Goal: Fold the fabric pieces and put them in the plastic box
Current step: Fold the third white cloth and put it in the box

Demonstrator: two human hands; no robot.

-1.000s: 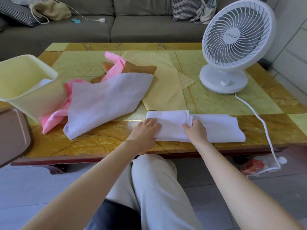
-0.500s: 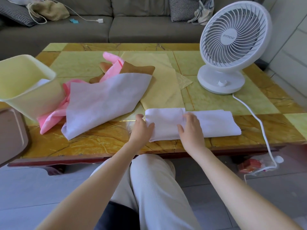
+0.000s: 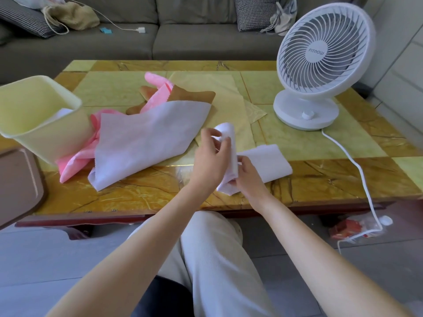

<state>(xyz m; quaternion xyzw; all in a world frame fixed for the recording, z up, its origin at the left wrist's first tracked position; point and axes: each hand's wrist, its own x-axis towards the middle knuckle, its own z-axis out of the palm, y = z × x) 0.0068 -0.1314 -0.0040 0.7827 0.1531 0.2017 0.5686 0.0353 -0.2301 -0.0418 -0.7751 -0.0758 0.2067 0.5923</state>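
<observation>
- Broadly, the yellow marble table [image 3: 320, 186] carries the pale yellow plastic box [image 3: 34, 124] at its left end.
- Soft and light, the white fabric strip [image 3: 265, 161] lies near the table's front edge, long axis left-right, left end raised; its corners seem the best hold.
- The left hand [image 3: 208, 163] pinches that raised end in its fingers; the right hand [image 3: 249, 177] grips the fold.

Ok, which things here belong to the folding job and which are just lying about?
Job: white cloth in left hand and right hand, big white sheet, pink cloth, brown cloth, yellow cloth, plastic box.
Lying about: fan, cord, brown tray, cushions.
</observation>
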